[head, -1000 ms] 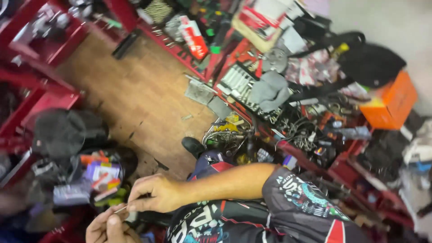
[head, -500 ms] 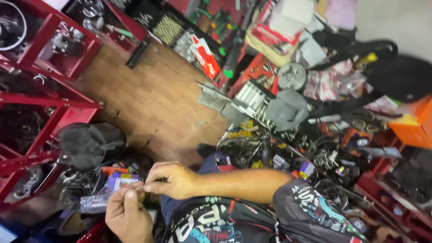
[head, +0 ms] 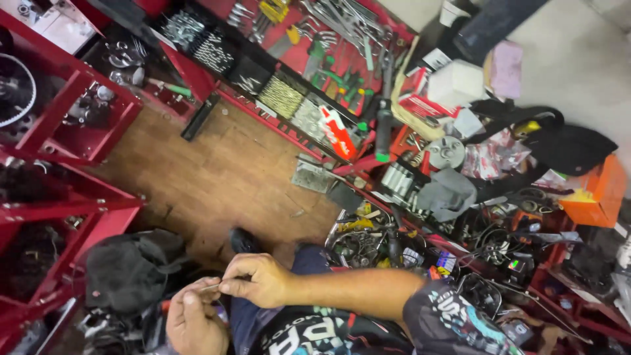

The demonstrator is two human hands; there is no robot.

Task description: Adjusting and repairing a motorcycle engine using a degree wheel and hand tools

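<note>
**Both hands pinch a thin metal piece above the lap**

The person sits low among red tool racks, and the two hands meet in front of the knees. The right hand (head: 259, 281) reaches across from the tattooed forearm, its thumb and forefinger closed on one end of a small, slender metal piece (head: 211, 286). The left hand (head: 194, 322) comes up from below with its fingertips pressed on the other end, so the piece is gripped from both sides and lies nearly level between them. Holding it at both ends close to the body looks like a way to steady something too fine to manage with one hand; what exactly the piece is cannot be made out.

Just left of the hands lies a crumpled black bag (head: 131, 266) on the wooden floor (head: 223, 174). A dark shoe (head: 244, 240) shows just above the right hand. To the right, a red tray (head: 368, 240) of tangled cables and small parts lies within easy reach, and farther up a red tool board (head: 328, 52) carries wrenches and pliers. An orange box (head: 595, 194) stands well apart at the far right.
</note>
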